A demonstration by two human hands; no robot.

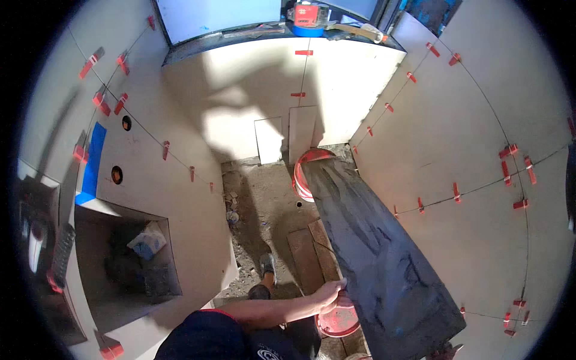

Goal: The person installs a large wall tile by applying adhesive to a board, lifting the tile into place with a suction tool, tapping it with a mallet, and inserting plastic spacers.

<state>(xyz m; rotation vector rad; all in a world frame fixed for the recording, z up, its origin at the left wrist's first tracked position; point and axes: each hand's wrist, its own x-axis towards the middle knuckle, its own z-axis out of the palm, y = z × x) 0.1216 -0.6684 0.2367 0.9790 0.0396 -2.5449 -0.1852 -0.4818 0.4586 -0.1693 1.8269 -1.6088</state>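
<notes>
A long, narrow tile slab (384, 246), its upper face smeared with dark grey mortar, slants from the middle of the view to the lower right. My left hand (329, 298) is closed on its left edge, with the forearm reaching across from the lower edge. At the slab's near right corner only a bit of my right hand (445, 353) shows, its fingers closed at the edge and mostly hidden. The slab's far end overlaps a red-rimmed bucket (304, 187). Under its left edge, close to my left hand, is another red bucket (338, 323).
Pale tiled walls with red levelling wedges (456, 192) surround the rough floor (249, 198). A recessed niche (171, 258) opens at left, holding a bag (147, 240). Two tile offcuts (302, 129) lean at the back. A red tool (306, 15) sits on the window ledge. Boards (305, 255) lie on the floor.
</notes>
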